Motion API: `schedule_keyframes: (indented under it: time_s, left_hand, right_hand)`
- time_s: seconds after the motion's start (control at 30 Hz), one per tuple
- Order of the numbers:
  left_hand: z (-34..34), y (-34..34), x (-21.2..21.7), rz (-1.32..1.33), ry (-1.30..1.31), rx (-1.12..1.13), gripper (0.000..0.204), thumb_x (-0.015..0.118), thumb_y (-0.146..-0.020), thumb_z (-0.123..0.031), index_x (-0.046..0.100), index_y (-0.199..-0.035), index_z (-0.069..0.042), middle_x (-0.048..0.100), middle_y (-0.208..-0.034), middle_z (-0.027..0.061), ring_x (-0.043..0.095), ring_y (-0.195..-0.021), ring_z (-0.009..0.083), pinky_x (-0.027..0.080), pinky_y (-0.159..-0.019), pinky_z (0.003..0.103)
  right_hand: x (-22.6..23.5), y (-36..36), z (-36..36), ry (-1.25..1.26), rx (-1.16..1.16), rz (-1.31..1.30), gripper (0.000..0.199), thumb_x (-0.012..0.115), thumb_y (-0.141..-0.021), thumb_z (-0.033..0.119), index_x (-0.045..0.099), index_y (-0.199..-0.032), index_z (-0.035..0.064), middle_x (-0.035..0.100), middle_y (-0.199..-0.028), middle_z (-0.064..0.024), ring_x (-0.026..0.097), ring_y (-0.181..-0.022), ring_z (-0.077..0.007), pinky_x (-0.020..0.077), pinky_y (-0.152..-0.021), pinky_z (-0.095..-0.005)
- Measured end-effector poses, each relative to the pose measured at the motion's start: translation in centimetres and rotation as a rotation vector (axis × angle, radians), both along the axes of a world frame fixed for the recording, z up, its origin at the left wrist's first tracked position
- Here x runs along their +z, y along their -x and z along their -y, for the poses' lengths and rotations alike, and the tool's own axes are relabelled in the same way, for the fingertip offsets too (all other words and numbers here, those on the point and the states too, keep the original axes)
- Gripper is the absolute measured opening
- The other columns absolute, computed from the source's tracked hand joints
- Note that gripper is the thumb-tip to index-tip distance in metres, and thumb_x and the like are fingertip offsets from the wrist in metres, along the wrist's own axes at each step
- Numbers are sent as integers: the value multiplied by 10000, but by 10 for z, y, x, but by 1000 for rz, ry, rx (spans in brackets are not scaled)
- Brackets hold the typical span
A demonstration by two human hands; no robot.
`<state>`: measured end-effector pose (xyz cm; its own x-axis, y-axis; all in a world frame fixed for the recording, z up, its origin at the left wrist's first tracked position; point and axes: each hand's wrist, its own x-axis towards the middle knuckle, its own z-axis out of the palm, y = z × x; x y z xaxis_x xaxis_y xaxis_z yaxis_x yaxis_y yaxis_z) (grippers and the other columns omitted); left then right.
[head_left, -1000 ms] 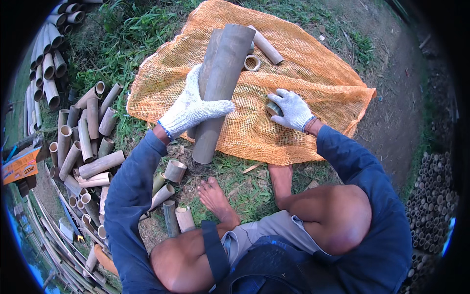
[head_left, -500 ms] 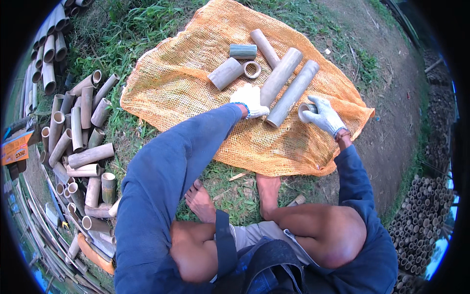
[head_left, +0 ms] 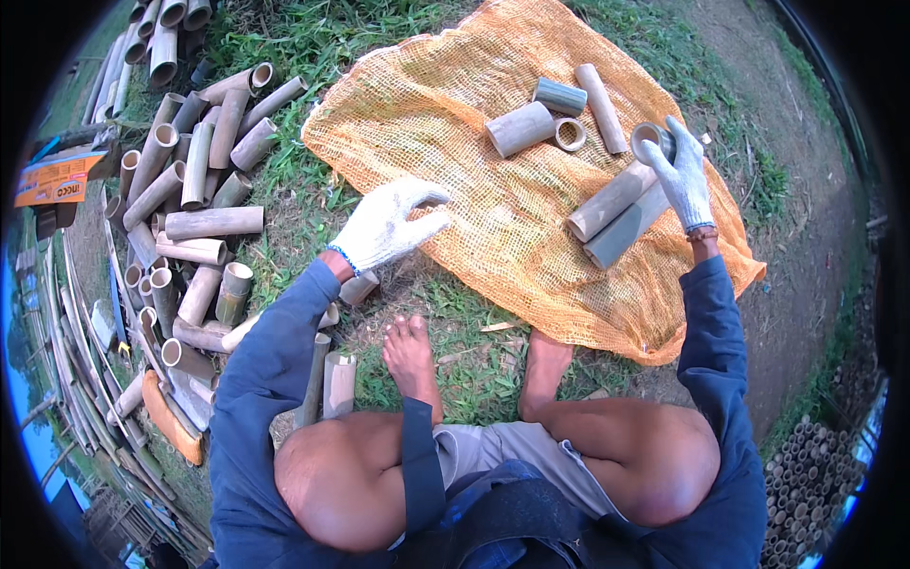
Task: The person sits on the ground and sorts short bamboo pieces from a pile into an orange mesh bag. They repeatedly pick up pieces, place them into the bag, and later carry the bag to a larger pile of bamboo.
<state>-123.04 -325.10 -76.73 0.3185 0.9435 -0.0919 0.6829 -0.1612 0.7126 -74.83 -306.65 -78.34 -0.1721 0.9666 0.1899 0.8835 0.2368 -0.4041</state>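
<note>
My right hand (head_left: 684,180), in a white knit glove, grips a short bamboo tube (head_left: 649,139), its open end turned toward me. The gloved left hand (head_left: 387,224) hangs with thumb and fingers apart, nothing between them, by the left edge of the orange mesh sack (head_left: 417,133). On the sack, two longer bamboo tubes (head_left: 611,201) lie side by side below the right hand, which partly covers their far ends. Farther back on it are a thick bamboo piece (head_left: 520,130), a greenish one (head_left: 559,96), a ring-like one (head_left: 570,135) and a slim one (head_left: 601,109).
A heap of cut bamboo tubes (head_left: 213,223) lies on the grass at my left, with another stack (head_left: 163,57) beyond it. Long bamboo strips (head_left: 81,351) are at the far left. Stacked tubes (head_left: 810,479) stand at the lower right. My bare feet (head_left: 409,356) are before the sack.
My left hand has moved left, off the sack and away from the long tubes. The right hand has lifted the short tube farther out and to the right. The view has shifted left.
</note>
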Motion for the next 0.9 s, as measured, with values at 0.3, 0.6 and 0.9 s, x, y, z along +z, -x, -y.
schedule_keyframes:
  time_s: [0.3,0.6,0.9]
  left_hand:
    - [153,164,36,-408,477,305,846,954,-763,-465,657,-1448,-66,726,-1219,181,724,-1138,320,589,-991,433]
    - [207,193,-1,-516,491,207,1182,994,-631,-503,481,-1616,-97,702,-1373,240,700,-1227,437,553,-1065,490]
    - [225,204,10,-527,655,280,961,932,-726,-359,519,-1554,-101,730,-1346,205,733,-1212,390,584,-1038,471]
  right_hand:
    - [-42,66,-11,290,272,319,730,690,-1067,469,510,-1627,37,557,-1611,-208,509,-1498,-397,395,-1249,-500]
    - [-7,143,66,35,667,32,563,703,-1074,248,558,-1581,49,587,-1570,-194,516,-1507,-373,383,-1273,-498]
    - [29,174,156,138,798,-27,542,714,-1035,222,575,-1528,45,606,-1498,-212,528,-1459,-413,419,-1237,-512]
